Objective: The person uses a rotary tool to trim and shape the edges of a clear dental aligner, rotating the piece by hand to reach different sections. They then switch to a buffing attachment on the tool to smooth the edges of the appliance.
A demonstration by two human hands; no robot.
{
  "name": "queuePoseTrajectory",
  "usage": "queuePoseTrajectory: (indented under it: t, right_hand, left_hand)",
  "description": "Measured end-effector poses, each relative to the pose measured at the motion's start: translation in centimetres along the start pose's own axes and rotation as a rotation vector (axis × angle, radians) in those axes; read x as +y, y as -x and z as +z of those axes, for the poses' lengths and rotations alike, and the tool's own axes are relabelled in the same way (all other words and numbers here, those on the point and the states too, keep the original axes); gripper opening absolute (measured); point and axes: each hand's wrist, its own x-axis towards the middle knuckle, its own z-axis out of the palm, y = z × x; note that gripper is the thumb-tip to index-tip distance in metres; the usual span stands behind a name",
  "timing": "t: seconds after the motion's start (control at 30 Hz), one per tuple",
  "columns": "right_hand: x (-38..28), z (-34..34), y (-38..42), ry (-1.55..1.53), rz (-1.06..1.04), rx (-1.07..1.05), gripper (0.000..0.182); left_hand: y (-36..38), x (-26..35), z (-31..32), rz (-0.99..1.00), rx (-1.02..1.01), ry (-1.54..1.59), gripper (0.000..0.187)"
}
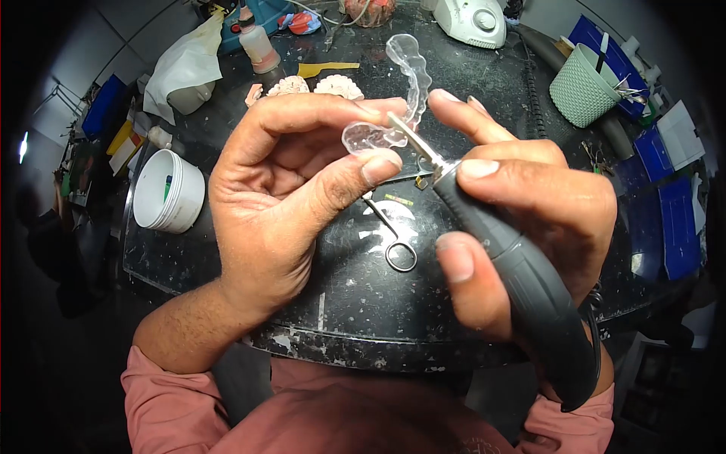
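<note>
left hand (pixel 280 197) pinches clear tray (pixel 393 98) at one end; thin, light, prob bendy. right hand (pixel 522 204) wrapped round grinder (pixel 522 280).

clear aligner tray (pixel 397 98) | raised above bench | handpiece (pixel 522 280) bit touching (near end)

Clear glossy plastic aligner (pixel 397 91), matt dark rubbery handpiece (pixel 522 280) with bright metal shank (pixel 416 144), black desk (pixel 363 295) scuffed and dusty, shiny metal scissors (pixel 393 238), white smooth plastic tub (pixel 170 189).
</note>
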Motion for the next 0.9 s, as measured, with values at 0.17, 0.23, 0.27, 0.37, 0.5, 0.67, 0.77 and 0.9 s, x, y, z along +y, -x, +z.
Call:
queuePoseTrajectory:
  t: [0.17,0.23,0.27,0.37,0.5,0.67,0.77,0.9]
  right_hand:
    - [0.3,0.4,0.0,-0.027,-0.004,0.027,0.038]
    - [0.4,0.5,0.1,-0.003,-0.012,0.060,0.038]
    - [0.4,0.7,0.2,-0.004,-0.012,0.060,0.038]
    - [-0.1,1.2,0.2,-0.036,0.000,0.075,0.038]
    - [-0.4,1.2,-0.1,0.062,0.017,0.047,0.038]
    - [-1.1,1.4,-0.1,0.031,0.096,0.029,0.039]
    - [-1.4,2.3,-0.1,-0.061,0.165,0.102,0.036]
    - [-1.7,2.5,-0.1,-0.144,0.255,0.161,0.036]
  left_hand:
    - [0.1,0.1,0.2,-0.031,0.010,0.054,0.030]
    - [0.2,0.2,0.1,-0.031,0.007,0.004,0.029]
    - [0.3,0.2,0.1,-0.032,0.003,-0.044,0.029]
    - [0.3,0.4,0.5,-0.040,0.029,-0.010,0.027]
    - [0.6,0.3,0.2,0.042,0.002,-0.172,0.024]
    - [0.5,-0.4,-0.4,0.226,-0.032,-0.314,0.019]
    - [0.6,-0.1,0.0,0.178,-0.007,-0.251,0.019]
    - [0.7,0.0,0.0,0.160,0.006,-0.305,0.019]
